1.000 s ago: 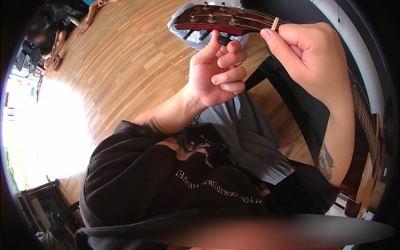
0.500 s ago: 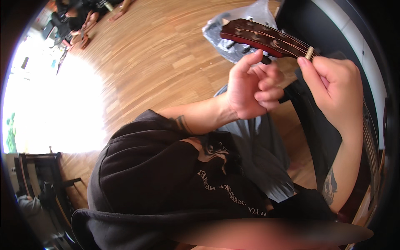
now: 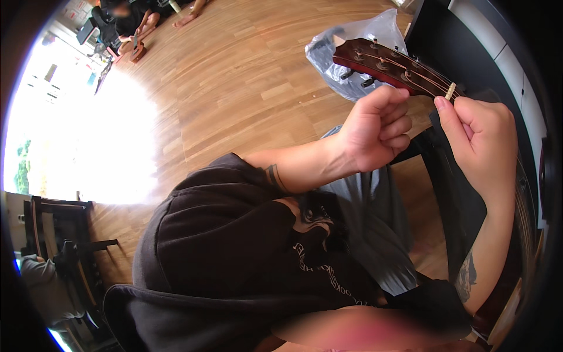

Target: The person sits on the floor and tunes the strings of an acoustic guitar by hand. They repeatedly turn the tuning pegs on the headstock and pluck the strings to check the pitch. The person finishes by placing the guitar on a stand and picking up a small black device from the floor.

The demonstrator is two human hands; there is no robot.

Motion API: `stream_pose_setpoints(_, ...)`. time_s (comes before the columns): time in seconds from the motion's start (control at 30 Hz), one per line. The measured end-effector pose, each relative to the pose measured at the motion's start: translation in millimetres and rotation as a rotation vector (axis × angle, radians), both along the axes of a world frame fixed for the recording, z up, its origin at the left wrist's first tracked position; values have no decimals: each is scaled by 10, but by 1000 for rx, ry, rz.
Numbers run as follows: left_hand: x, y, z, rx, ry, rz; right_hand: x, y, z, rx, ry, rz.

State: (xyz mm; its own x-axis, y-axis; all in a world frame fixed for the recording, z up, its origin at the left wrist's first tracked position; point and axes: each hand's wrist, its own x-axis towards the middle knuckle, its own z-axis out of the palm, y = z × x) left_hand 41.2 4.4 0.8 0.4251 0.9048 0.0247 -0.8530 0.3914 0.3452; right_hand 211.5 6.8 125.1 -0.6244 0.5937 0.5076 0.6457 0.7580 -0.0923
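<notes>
A guitar's dark brown headstock (image 3: 390, 57), with metal string posts and black tuning pegs, juts out at the upper right. My left hand (image 3: 378, 130) is closed at its near edge, thumb and forefinger pinched where one tuning peg is hidden by them. Two other black tuning pegs (image 3: 368, 83) show beside that hand. Just past the pale nut (image 3: 450, 91), my right hand (image 3: 482, 135) is closed with thumb and forefinger pinched on a guitar string. Copper-coloured strings (image 3: 431, 76) run from the posts over the nut. The neck behind my right hand is mostly hidden.
A clear plastic bag (image 3: 328, 64) lies on the wooden floor (image 3: 234, 76) behind the headstock. A black panel (image 3: 431, 35) stands at the far right. Black chairs (image 3: 76, 252) stand at the left. A person with a small guitar (image 3: 138, 53) sits at the far left.
My left hand has curled its loosely spread fingers and pinched the tuning peg. The right hand keeps its grip by the nut. The whole view has shifted slightly.
</notes>
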Motion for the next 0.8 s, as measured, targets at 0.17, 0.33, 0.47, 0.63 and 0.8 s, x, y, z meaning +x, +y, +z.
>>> stream_pose_setpoints(0.17, -29, 5, -171, 97, -205, -210, -4, 7, -28, 4, 15, 13)
stream_pose_setpoints(0.33, -10, 0, -283, 149, -412, -366, -31, -16, 2, 47, 19, 40)
stream_pose_setpoints(0.47, -10, 62, -277, 98, -507, -393, -23, -6, -14, 39, 17, 50)
stream_pose_setpoints(0.63, -21, 165, -235, 67, -309, -232, -14, -10, -2, 45, 3, 37)
stream_pose_setpoints(0.8, -6, 89, -266, 194, -497, -472, -18, -18, -10, 36, 5, 39)
